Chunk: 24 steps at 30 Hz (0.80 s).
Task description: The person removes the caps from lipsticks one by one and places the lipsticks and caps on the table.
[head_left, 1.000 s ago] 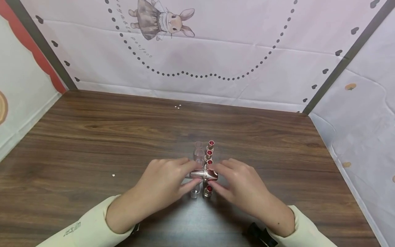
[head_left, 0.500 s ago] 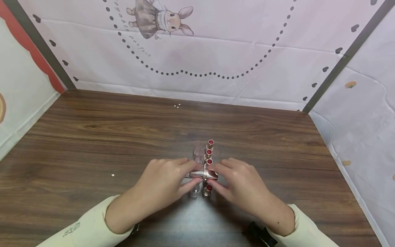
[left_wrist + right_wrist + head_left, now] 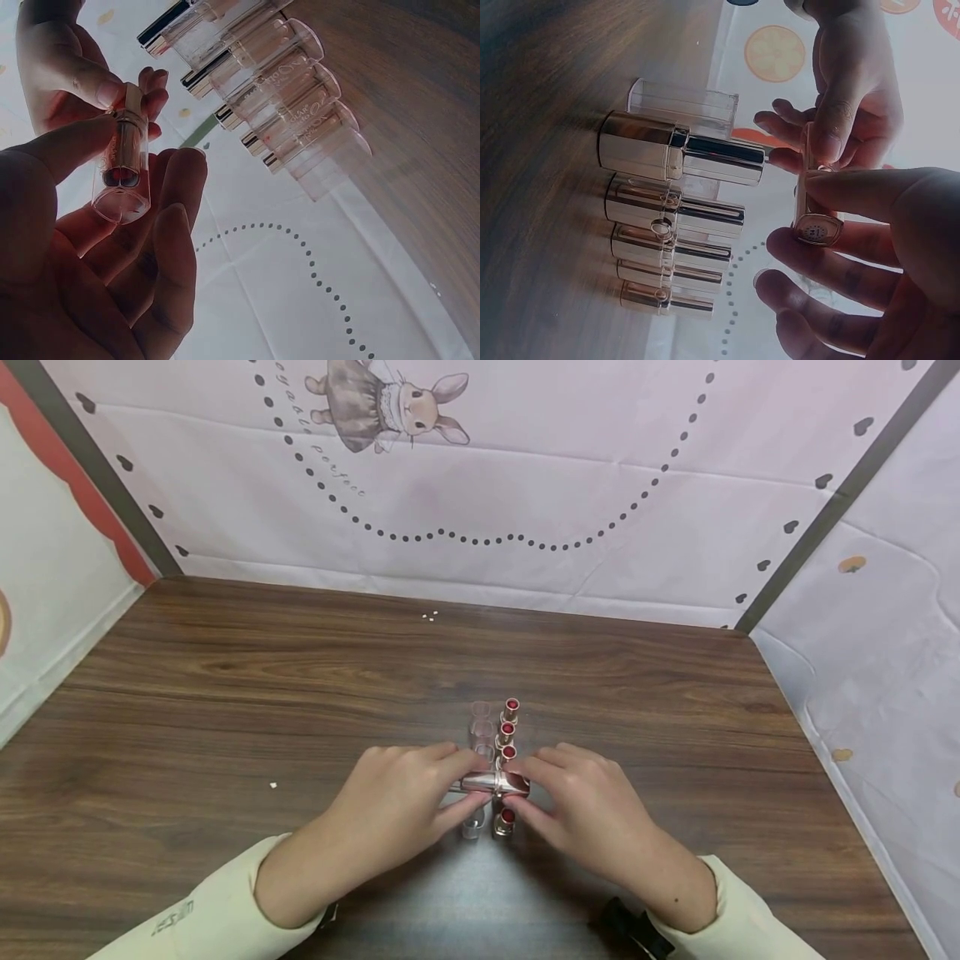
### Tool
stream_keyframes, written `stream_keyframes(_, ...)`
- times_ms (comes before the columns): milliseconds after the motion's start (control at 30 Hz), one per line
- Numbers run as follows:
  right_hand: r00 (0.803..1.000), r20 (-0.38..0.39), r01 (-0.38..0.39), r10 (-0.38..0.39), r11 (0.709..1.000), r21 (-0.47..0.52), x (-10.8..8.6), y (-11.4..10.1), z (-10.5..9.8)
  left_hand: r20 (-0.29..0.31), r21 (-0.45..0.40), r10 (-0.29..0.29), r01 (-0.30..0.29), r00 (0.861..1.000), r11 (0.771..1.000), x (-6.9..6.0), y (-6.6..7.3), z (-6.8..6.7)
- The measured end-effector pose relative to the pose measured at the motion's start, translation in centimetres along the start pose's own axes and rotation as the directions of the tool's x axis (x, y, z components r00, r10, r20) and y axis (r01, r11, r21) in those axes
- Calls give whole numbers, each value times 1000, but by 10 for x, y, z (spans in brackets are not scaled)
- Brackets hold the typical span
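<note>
Between both hands a lipstick [image 3: 495, 784] lies sideways above the table. My left hand [image 3: 393, 797] pinches its clear cap [image 3: 120, 204] between thumb and fingers; the cap surrounds the lipstick's metal tube in the left wrist view. My right hand [image 3: 596, 797] grips the shiny base, whose labelled end [image 3: 819, 229] faces the right wrist camera. Beneath and around the hands, a row of uncapped lipsticks [image 3: 507, 732] stands upright with red tips showing. Left of that row stands a line of clear caps [image 3: 482, 729], partly hidden by my left hand.
The brown wooden table [image 3: 225, 693] extends on all sides of the hands. Small white bits [image 3: 430, 617] lie near its back edge, another white scrap [image 3: 273, 785] at left. A printed cloth [image 3: 562, 460] hangs behind. By the right wrist is a black strap [image 3: 637, 930].
</note>
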State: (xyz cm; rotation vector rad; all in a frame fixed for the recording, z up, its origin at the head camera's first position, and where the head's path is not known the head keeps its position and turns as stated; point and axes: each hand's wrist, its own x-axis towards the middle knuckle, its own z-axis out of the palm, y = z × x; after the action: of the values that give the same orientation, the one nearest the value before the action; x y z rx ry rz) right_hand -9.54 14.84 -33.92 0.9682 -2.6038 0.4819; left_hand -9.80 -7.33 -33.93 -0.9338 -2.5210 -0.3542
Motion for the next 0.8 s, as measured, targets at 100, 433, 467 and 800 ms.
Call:
stream_keyframes(100, 1000, 6, -6, 6, 1000, -2, 0, 0, 0, 6, 5, -1, 1, 1000, 1000, 0, 0, 0)
stream_keyframes(433, 1000, 9, -6, 6, 1000, -8, 0, 0, 0, 19, -8, -1, 2, 1000, 1000, 0, 0, -1)
stream_keyframes(467, 1000, 8, -5, 5, 1000, -7, 0, 0, 1, 19, -12, 1, -1, 1000, 1000, 0, -1, -1)
stream_keyframes(800, 1000, 15, 7, -7, 1000, 2, -1, 0, 0, 28, -37, 24, -23, 999, 999, 0, -3, -2)
